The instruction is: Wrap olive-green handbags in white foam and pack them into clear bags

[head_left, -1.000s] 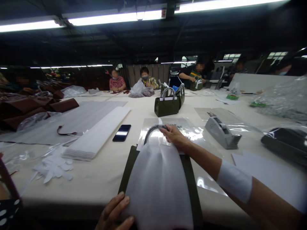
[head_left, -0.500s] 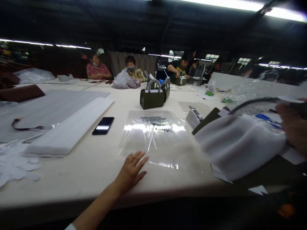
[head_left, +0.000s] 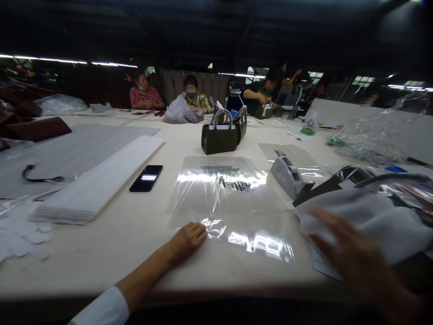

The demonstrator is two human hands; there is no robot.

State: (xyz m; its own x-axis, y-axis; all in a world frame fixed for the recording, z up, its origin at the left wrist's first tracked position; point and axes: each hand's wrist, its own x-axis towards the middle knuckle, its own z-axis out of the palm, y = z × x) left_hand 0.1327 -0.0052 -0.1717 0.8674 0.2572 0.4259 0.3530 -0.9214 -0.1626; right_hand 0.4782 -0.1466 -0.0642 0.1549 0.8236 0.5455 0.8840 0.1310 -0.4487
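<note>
My left hand (head_left: 190, 238) is closed on the near left edge of a clear plastic bag (head_left: 233, 203), which lies flat with dark printed lettering on it. The film puckers at the fingertips. My right hand (head_left: 352, 253), smeared by motion, is in the air with its thumb and fingers apart and nothing in them. Behind it lies an olive green handbag (head_left: 324, 186) partly covered by white wrapping (head_left: 365, 203). A grey tape dispenser (head_left: 287, 176) stands beside the handbag, to the right of the plastic bag.
Two olive handbags (head_left: 219, 137) with wrapped handles stand beyond the plastic bag. A phone (head_left: 146, 178) and a stack of white foam sheets (head_left: 98, 185) lie to the left. Crumpled clear plastic (head_left: 375, 135) is at the far right. Co-workers (head_left: 146, 95) sit across the table.
My left hand has gone from spread fingers to closed on the plastic bag's edge. My right hand has moved left and down, away from the wrapped handbag's far side. The view has shifted slightly.
</note>
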